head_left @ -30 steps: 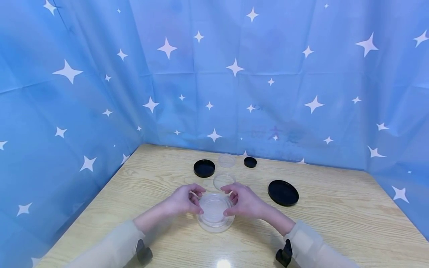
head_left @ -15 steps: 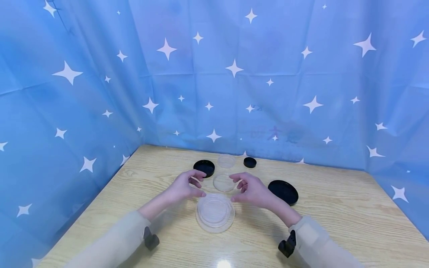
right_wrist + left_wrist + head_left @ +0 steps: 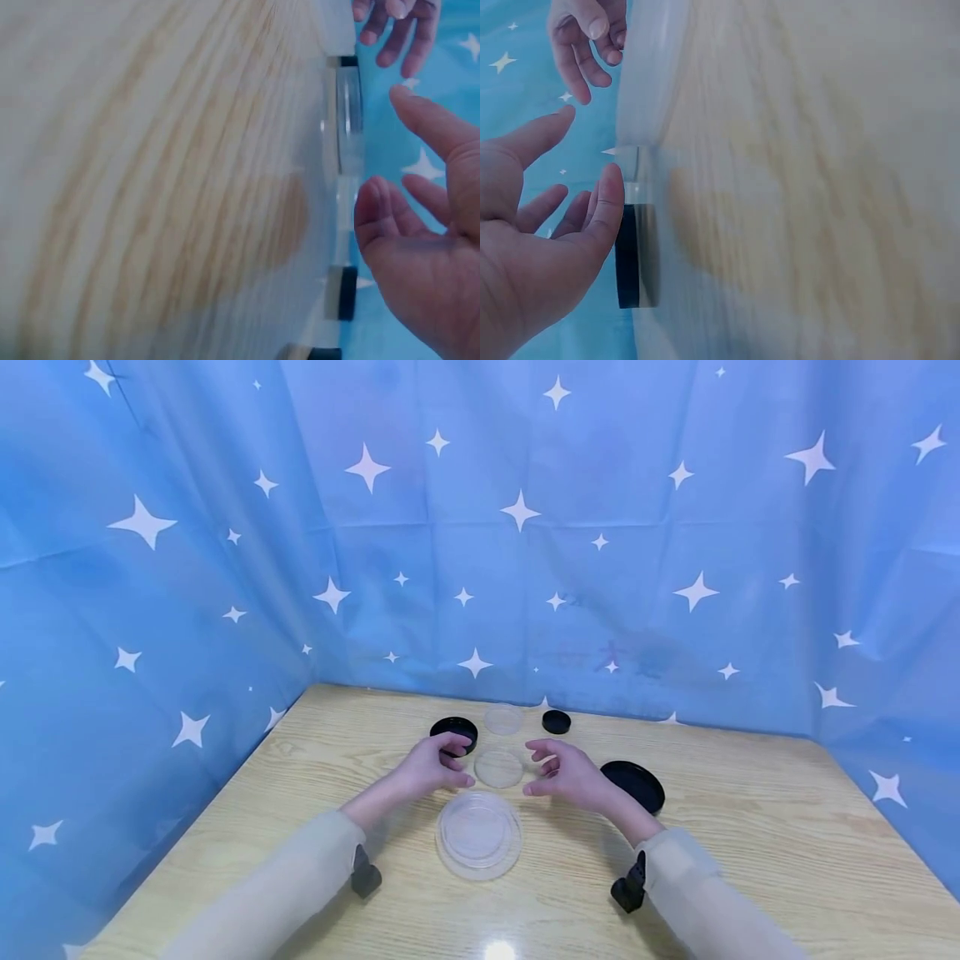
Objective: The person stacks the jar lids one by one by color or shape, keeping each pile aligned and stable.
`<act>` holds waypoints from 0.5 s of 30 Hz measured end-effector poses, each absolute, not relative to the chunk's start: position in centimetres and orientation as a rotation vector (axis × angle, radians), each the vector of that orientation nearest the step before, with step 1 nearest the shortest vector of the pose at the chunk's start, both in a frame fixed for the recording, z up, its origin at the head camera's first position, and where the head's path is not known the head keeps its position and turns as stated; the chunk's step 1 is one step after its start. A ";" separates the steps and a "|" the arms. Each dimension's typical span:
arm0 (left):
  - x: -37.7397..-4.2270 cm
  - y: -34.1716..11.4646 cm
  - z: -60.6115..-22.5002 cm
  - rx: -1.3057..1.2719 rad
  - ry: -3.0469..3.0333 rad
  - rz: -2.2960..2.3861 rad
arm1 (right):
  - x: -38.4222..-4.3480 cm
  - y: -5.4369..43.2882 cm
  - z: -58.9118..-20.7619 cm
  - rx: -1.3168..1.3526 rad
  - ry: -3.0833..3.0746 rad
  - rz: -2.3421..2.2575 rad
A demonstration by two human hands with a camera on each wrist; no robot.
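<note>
My left hand [image 3: 437, 764] and right hand [image 3: 566, 772] hover either side of a clear round shallow dish [image 3: 498, 767], fingers loosely bent and nothing held. Nearer to me lies a stack of clear round dishes [image 3: 478, 847], a smaller one set upon a wider one. The left fingers overlap the front of a black round dish [image 3: 452, 724] in the head view. In the left wrist view the left hand [image 3: 551, 232] is beside that black dish's wall [image 3: 628, 259]. The right wrist view has the right hand [image 3: 420, 247] with thumb and fingers apart.
At the back of the wooden table [image 3: 750, 843] lie another clear disc [image 3: 503, 719] and a small black dish [image 3: 557, 722]. A large black dish [image 3: 632, 781] sits right of the right hand, partly behind its wrist. A blue starred curtain [image 3: 480, 568] borders the table.
Both hands have left the sides of the clear stack and moved forward, to either side of the clear dish behind it. The stack and the other dishes stay where they were.
</note>
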State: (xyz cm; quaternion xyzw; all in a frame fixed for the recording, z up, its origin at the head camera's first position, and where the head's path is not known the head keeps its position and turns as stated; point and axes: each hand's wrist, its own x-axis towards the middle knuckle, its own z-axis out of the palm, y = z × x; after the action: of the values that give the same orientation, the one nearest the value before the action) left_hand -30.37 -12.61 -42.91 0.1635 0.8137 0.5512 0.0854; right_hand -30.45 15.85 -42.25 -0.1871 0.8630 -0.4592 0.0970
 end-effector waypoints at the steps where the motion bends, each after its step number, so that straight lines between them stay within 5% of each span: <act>1: -30.6 -12.5 -43.1 0.491 2.440 1.624 | -30.7 15.9 -42.4 -0.544 2.545 -1.363; 15: -31.1 -11.6 -43.3 0.479 2.464 1.537 | -33.1 15.7 -43.7 -0.494 2.440 -1.433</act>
State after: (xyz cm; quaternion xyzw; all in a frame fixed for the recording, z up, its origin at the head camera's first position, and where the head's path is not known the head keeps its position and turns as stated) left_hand -31.09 -11.63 -43.27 0.1618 0.8331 0.5196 0.0989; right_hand -33.12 15.66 -43.68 -0.1705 0.8419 -0.4942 0.1340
